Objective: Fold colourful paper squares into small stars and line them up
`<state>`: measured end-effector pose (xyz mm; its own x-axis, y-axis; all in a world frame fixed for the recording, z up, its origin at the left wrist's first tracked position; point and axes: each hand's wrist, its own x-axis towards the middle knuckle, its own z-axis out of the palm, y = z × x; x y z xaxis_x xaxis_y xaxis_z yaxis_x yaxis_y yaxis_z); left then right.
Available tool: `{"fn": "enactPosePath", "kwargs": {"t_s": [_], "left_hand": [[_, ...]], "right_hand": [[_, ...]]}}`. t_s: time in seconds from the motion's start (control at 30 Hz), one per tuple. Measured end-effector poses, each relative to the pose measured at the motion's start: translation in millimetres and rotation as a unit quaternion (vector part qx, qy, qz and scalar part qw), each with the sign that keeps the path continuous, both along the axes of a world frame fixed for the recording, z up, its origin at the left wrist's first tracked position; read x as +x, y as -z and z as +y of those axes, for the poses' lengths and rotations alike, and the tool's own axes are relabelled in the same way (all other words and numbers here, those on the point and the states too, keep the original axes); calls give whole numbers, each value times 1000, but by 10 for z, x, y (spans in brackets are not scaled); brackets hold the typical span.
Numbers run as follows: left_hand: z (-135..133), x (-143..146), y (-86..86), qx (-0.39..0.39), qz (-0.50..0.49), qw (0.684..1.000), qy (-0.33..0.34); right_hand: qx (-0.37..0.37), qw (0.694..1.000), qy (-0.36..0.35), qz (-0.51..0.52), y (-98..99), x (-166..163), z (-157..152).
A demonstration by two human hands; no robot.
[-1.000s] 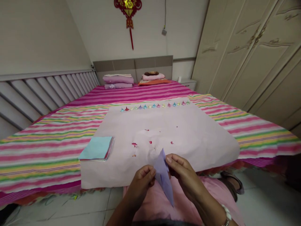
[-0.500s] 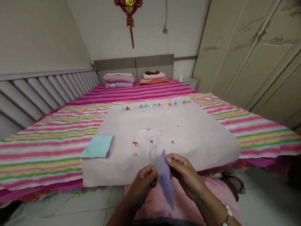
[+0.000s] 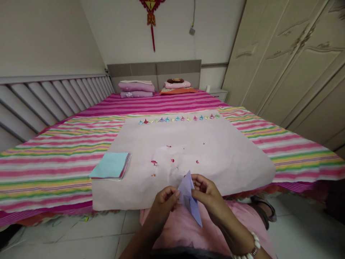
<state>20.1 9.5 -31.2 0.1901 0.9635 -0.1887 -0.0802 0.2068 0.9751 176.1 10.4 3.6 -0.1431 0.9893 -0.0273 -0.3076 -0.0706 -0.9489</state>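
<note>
Both my hands pinch a folded piece of lilac paper [image 3: 190, 198] above my lap, at the near edge of the bed. My left hand [image 3: 162, 205] grips its left side with thumb and fingers closed. My right hand [image 3: 207, 196] holds the right side, fingers curled over the fold. The paper's point sticks up between the hands and a longer point hangs down. Just beyond lies a large pale pink sheet [image 3: 221, 154] spread on the bed.
A stack of coloured paper squares [image 3: 111, 165], light blue on top, lies at the sheet's left. A row of several small folded paper figures [image 3: 178, 119] lines its far edge. Small red scraps [image 3: 154, 163] dot the sheet. Wardrobe doors [image 3: 291, 64] stand right; pillows [image 3: 136, 90] at the head.
The lilac paper has been turned and pressed between my hands; its lower point now angles right. My view has tipped slightly downward.
</note>
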Motion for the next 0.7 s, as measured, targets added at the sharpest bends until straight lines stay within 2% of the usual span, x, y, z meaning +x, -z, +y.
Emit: {"fn": "enactPosePath", "kwargs": {"t_s": [0.17,0.3,0.4,0.5,0.7], "left_hand": [[37,60,55,-23,-22,999,-29],[32,120,40,-3,-28,999,-31],[-6,143,-24,40,4,998,-53],[-33,136,-58,54,38,996,-65],[-10,67,2,96,66,993,-25]], "right_hand": [[-1,997,22,-78,168,-74,21],[90,975,87,-183,312,-113,24],[162,949,97,-254,324,-121,13],[189,942,82,-266,295,-125,1],[167,950,75,-252,331,-90,17]]}}
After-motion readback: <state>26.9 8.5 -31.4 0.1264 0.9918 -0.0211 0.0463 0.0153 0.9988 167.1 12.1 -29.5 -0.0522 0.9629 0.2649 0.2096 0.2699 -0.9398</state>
